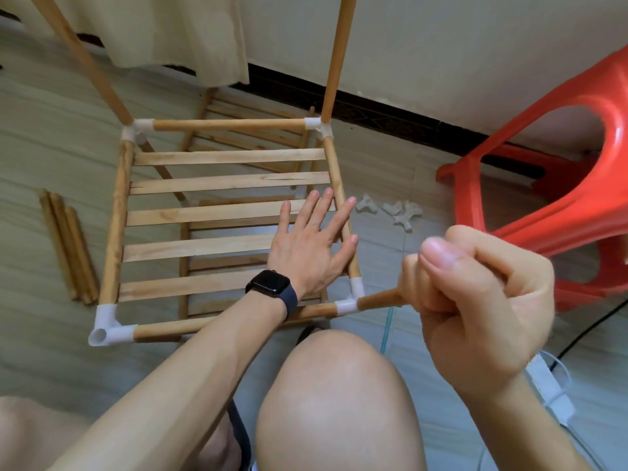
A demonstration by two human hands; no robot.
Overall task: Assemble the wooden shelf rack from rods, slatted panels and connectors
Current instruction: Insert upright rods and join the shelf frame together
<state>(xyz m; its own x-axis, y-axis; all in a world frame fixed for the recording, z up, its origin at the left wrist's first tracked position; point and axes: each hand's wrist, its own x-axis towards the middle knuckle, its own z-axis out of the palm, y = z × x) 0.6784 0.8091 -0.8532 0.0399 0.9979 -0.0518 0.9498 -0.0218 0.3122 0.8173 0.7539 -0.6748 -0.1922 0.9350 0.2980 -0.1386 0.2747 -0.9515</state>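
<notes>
Right hand (475, 300) grips a rod (377, 299), seemingly in a connector (346, 305); left hand (312, 246) lies flat on slats (204, 214).

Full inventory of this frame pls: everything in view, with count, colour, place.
panel: 1, pale wood, five slats, inside the frame
frame rods: 4, wood, round the panel
corner connectors: 4, white, at the frame corners
upright rods: 2, wood, at the far corners
held rod: 1, wood, at the near right connector
loose rods: 3, wood, floor left
loose connectors: a few, white, floor right of the frame
lower panel: 1, wood, beneath, seen through the slats
stool: 1, red, right
cloth: 1, cream, top left
cable: 1, black, lower right
watch: 1, black, left wrist
left hand: flat on the panel by the right frame rod
right hand: grips the held rod
</notes>
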